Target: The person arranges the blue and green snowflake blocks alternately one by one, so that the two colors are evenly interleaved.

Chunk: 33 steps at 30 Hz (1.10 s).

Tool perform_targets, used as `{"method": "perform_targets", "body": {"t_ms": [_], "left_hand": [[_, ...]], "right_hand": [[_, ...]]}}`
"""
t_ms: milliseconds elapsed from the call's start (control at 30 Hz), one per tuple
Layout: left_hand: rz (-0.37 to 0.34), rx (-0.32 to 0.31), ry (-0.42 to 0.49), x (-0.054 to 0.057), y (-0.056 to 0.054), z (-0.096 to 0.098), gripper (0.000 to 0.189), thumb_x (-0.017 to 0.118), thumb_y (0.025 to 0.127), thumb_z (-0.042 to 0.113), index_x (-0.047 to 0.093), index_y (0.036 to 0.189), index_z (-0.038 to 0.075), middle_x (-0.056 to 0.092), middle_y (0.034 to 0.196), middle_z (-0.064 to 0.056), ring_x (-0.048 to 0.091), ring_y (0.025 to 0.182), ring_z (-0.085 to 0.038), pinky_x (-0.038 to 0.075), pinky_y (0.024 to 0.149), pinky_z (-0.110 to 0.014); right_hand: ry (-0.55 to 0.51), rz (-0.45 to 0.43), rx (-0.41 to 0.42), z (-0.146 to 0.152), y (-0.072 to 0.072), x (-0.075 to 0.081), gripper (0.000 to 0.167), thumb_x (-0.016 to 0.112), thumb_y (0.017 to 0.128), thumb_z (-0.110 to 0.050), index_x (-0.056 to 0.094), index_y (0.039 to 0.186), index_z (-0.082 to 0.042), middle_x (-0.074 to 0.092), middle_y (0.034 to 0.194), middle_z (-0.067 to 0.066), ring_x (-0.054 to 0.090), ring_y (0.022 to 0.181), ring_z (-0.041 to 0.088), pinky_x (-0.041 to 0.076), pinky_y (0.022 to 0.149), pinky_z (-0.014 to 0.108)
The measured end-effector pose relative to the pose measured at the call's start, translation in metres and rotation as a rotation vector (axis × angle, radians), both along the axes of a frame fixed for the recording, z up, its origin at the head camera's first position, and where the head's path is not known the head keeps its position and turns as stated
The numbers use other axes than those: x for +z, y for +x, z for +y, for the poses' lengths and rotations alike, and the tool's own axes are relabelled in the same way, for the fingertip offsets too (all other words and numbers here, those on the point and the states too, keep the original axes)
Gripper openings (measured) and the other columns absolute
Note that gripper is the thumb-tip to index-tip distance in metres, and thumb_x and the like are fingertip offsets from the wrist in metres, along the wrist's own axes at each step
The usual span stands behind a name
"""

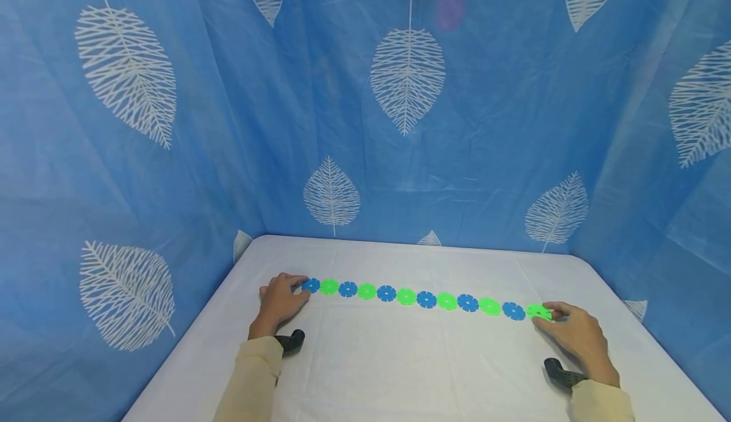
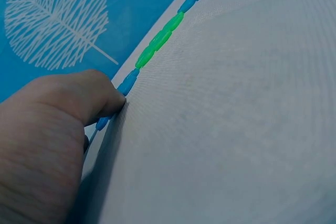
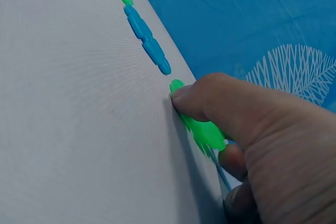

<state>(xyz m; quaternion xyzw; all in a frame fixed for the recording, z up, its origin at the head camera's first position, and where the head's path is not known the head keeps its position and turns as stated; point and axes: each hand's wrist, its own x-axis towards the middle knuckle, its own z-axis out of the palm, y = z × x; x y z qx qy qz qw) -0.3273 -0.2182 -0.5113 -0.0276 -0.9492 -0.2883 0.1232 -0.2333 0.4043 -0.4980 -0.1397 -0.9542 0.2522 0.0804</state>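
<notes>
A row of flat, notched plastic discs, alternating blue and green, runs across the white table. My left hand (image 1: 282, 300) is at the row's left end, where its thumb and fingers pinch the blue disc (image 1: 311, 285). At the right end my right hand (image 1: 579, 334) holds the green disc (image 1: 537, 311) between thumb and fingers. A small gap separates this green disc from the neighbouring blue disc (image 3: 148, 40) in the right wrist view. Beside the left-hand disc lies a green disc (image 2: 160, 40). Each hand hides part of the disc it holds.
The white-covered table (image 1: 388, 371) has rounded far corners. A blue curtain (image 1: 491, 105) with white leaf prints hangs behind it and along both sides. Black wrist devices sit on both wrists, next to beige sleeves (image 1: 251, 377).
</notes>
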Motion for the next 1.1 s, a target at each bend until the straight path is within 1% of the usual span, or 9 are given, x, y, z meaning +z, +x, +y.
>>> {"method": "perform_targets", "body": {"t_ms": [100,200,400,567,800,933,1000,1100], "left_hand": [[-0.005,-0.001,-0.007,0.0001,-0.0005,-0.0005,0.040,0.069,0.088,0.037,0.072,0.125,0.022,0.065,0.119,-0.009,0.057,0.113,-0.029,0.031,0.088,-0.050],[-0.004,0.001,-0.017,-0.0010,-0.0020,-0.0004,0.041,0.069,0.088,0.038,0.071,0.125,0.023,0.065,0.120,-0.008,0.057,0.113,-0.029,0.031,0.088,-0.049],[-0.003,0.002,-0.020,-0.0004,-0.0022,-0.0001,0.041,0.069,0.087,0.038,0.071,0.125,0.023,0.065,0.120,-0.009,0.056,0.113,-0.029,0.031,0.088,-0.050],[-0.012,0.005,-0.020,-0.0002,-0.0007,0.0002,0.041,0.069,0.088,0.037,0.071,0.126,0.023,0.064,0.120,-0.009,0.056,0.113,-0.029,0.031,0.089,-0.050],[-0.007,0.005,-0.020,-0.0004,-0.0015,-0.0011,0.041,0.069,0.088,0.038,0.071,0.126,0.023,0.064,0.121,-0.009,0.056,0.114,-0.029,0.031,0.089,-0.051],[-0.011,-0.002,-0.020,-0.0014,-0.0023,-0.0018,0.041,0.069,0.088,0.038,0.071,0.126,0.023,0.064,0.122,-0.009,0.056,0.114,-0.029,0.031,0.089,-0.051],[-0.012,-0.004,-0.018,-0.0021,-0.0022,-0.0020,0.042,0.069,0.088,0.037,0.070,0.127,0.022,0.064,0.122,-0.010,0.056,0.114,-0.030,0.031,0.089,-0.051],[-0.007,-0.005,-0.020,-0.0032,-0.0025,-0.0025,0.043,0.068,0.088,0.038,0.069,0.128,0.022,0.064,0.123,-0.010,0.056,0.115,-0.030,0.031,0.089,-0.051]], "right_hand": [[0.000,-0.049,-0.002,-0.0003,-0.0014,0.0000,0.086,0.073,0.078,-0.064,0.058,0.136,-0.002,0.061,0.125,0.030,0.056,0.111,0.051,0.044,0.081,0.060],[0.008,-0.078,0.001,0.0001,-0.0024,0.0016,0.088,0.070,0.080,-0.066,0.056,0.137,-0.001,0.059,0.128,0.031,0.053,0.113,0.053,0.042,0.084,0.063],[0.038,-0.089,0.004,-0.0032,-0.0028,0.0047,0.082,0.069,0.083,-0.061,0.055,0.138,0.000,0.059,0.129,0.032,0.051,0.115,0.055,0.041,0.088,0.066],[0.056,-0.099,0.029,-0.0054,-0.0018,0.0052,0.082,0.067,0.084,-0.062,0.055,0.139,-0.002,0.058,0.131,0.032,0.049,0.118,0.057,0.041,0.089,0.068],[0.068,-0.091,0.046,-0.0061,-0.0034,0.0041,0.082,0.066,0.085,-0.062,0.054,0.140,-0.002,0.057,0.133,0.032,0.047,0.121,0.058,0.040,0.090,0.070],[0.022,-0.093,0.045,-0.0034,-0.0029,0.0033,0.085,0.065,0.086,-0.061,0.049,0.144,-0.001,0.057,0.133,0.031,0.045,0.123,0.058,0.037,0.093,0.071],[-0.010,-0.071,0.047,-0.0021,-0.0021,0.0029,0.084,0.065,0.088,-0.059,0.048,0.145,-0.001,0.057,0.132,0.030,0.045,0.123,0.056,0.037,0.094,0.071],[-0.045,-0.010,0.047,-0.0024,-0.0010,0.0019,0.080,0.063,0.090,-0.058,0.049,0.144,-0.001,0.057,0.128,0.029,0.047,0.121,0.053,0.038,0.093,0.070]]}}
